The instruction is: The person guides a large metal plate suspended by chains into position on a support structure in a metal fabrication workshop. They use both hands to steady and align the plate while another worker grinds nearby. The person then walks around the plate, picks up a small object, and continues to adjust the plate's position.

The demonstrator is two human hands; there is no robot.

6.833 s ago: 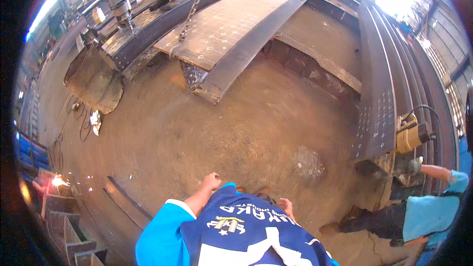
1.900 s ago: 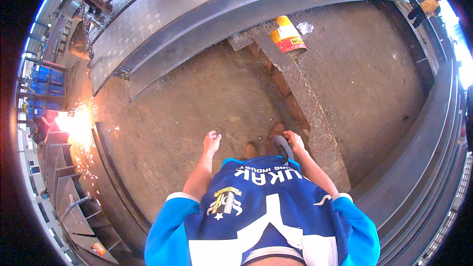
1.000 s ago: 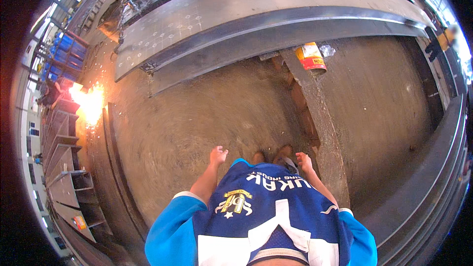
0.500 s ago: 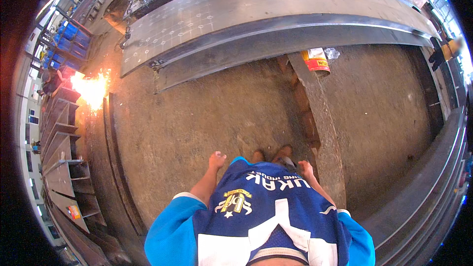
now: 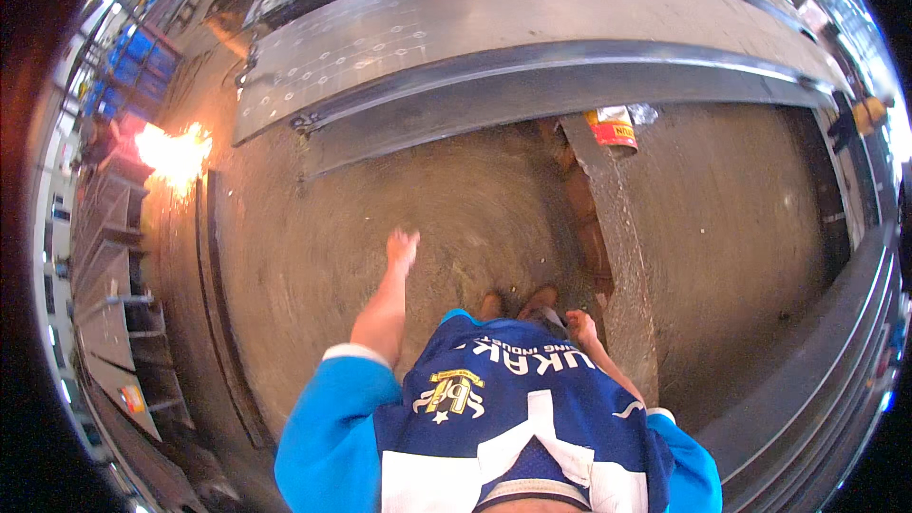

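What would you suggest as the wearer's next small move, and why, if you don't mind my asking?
Perhaps a short step forward, setting the right boot left of the low beam: that beam runs along the boot's right, while the brown floor stretches ahead. Neither the left hand nor the right hand clearly holds anything.

Steel fab wkshp: beams, weld-type sparks

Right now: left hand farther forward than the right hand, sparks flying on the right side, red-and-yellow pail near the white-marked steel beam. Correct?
No: the sparks are on the left side, as the head view shows. The rest stands: left hand farther forward than the right hand, red-and-yellow pail near the white-marked steel beam.
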